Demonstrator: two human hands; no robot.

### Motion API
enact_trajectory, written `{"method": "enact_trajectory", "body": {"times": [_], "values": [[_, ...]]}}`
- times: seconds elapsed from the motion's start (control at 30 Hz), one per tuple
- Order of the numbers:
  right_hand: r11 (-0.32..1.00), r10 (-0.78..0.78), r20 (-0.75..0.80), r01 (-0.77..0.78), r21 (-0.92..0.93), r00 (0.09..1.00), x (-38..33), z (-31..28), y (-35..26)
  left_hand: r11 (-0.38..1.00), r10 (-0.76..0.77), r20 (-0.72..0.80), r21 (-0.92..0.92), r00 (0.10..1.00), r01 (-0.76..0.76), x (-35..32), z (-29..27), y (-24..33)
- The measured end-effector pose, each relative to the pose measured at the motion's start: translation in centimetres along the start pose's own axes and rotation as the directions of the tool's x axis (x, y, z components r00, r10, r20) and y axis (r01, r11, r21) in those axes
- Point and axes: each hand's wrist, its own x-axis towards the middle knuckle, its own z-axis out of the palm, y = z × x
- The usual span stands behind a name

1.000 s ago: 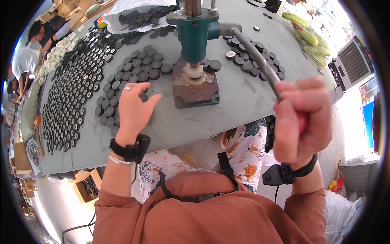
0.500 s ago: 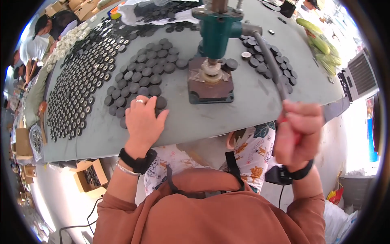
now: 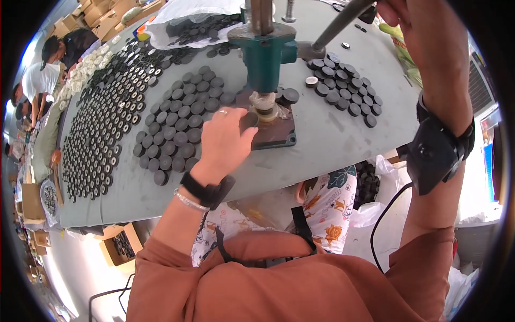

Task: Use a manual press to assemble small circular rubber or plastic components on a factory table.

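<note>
My left hand is closed on a round black disc, pinched between thumb and fingers just left of the die. The green hand press stands on a brown base plate. Its die is wrapped in clear film, and the upper and lower parts sit close together. At the top right, my right hand curls round the grey lever, which slants up out of view; part of that hand is cut off. Two black discs lie right behind the die.
Plain black discs cluster left of the press, with a smaller group on its right. Ring-centred discs fill the far left. A white bag of black parts lies behind. People work at the left edge.
My left hand has gone from the disc cluster rightward to the die with a disc in it. My right hand has risen far up, swinging the lever upward.
</note>
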Motion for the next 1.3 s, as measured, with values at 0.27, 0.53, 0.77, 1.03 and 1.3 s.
{"method": "enact_trajectory", "body": {"times": [0.27,0.53,0.77,1.03,1.3], "values": [[0.948,-0.288,0.158,0.304,-0.090,0.945,0.8,-1.5,2.7,0.998,-0.067,-0.068,-0.024,0.995,0.065,3.0,2.6,-0.1],[0.995,0.015,0.002,-0.015,-0.099,1.000,-0.8,-1.7,1.0,0.971,-0.156,0.020,-0.181,0.988,0.157,3.6,3.0,0.7],[0.983,0.173,0.017,-0.174,0.066,0.985,-5.2,-3.8,0.5,0.970,-0.176,-0.057,-0.178,0.983,0.163,3.0,3.0,0.1],[0.992,-0.075,0.258,0.099,-0.081,0.963,-13.5,-4.0,1.2,0.996,-0.084,-0.147,0.001,0.986,0.085,-2.3,-1.2,-2.5],[0.970,-0.243,0.095,0.243,0.014,0.965,-19.1,-2.3,5.2,0.912,-0.173,-0.080,0.363,0.982,0.190,-9.4,-5.2,-3.4]]}}
